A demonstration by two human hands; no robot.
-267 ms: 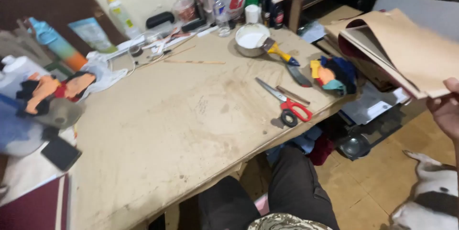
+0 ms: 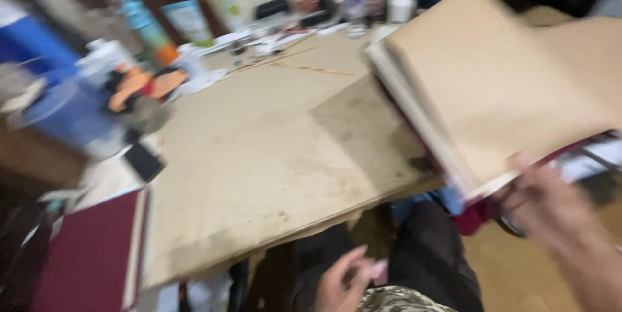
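Lying at the lower left of the frame, a dark red book [image 2: 91, 254], beside the worn table [image 2: 272, 163]. Crowding the upper left, blurred: a blue container [image 2: 29, 43], a teal tube [image 2: 188, 20], something orange [image 2: 146, 85], a small black device [image 2: 144, 161]. Standing along the top edge, bottles and a white cup [image 2: 402, 9]. Hovering low at the bottom centre, the left hand [image 2: 343, 283], fingers loosely curled, gripping nothing visible. Filling the upper right, a stack of tan sheets [image 2: 505, 85], tilted over the table's right end and hiding whatever sits there. Clamping its lower edge at the lower right, the right hand [image 2: 551, 211], grip closed on the stack.
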